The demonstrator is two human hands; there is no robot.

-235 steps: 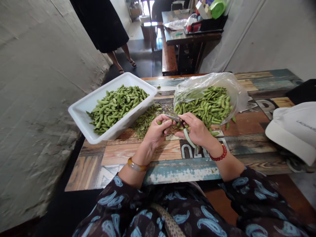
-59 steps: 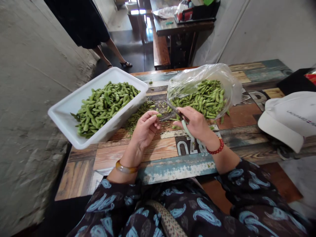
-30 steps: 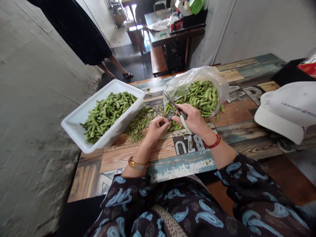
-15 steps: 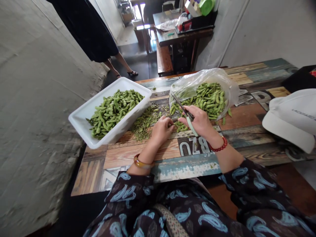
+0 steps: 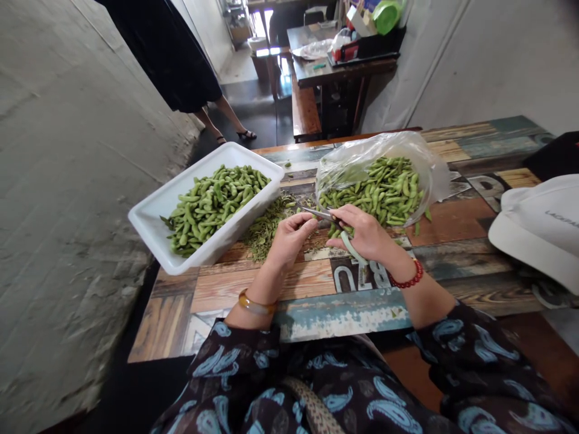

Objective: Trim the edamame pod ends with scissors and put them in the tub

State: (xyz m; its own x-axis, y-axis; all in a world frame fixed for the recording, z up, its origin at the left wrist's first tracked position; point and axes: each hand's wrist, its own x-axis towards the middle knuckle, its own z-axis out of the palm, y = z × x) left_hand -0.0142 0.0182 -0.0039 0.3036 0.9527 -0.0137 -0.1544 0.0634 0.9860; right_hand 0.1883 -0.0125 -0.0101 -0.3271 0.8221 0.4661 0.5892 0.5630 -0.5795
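Note:
My right hand (image 5: 362, 232) is wrapped round a pair of scissors (image 5: 347, 241) with pale green handles, its dark blades pointing left. Just left of it, my left hand (image 5: 289, 238) is closed in a pinch near the blade tips; what the fingers hold is hidden or too small to name. Beyond my right hand, green edamame pods (image 5: 389, 187) spill from a clear plastic bag (image 5: 434, 166). More pods (image 5: 212, 205) fill a white plastic tub (image 5: 160, 256) on the left. A pile of green and brown trimmings (image 5: 265, 232) lies between the tub and my left hand.
The wood-patterned table (image 5: 253, 280) has a white cap (image 5: 538, 223) at its right. A rough grey wall (image 5: 67, 181) runs along the left. Beyond the table a person in dark clothing (image 5: 167, 60) stands, and a second table (image 5: 312, 72) carries various items.
The scissors have swung from pointing up and away to pointing left, their blades now at my left fingertips. My left hand has lifted slightly into a pinch. The view has shifted a little.

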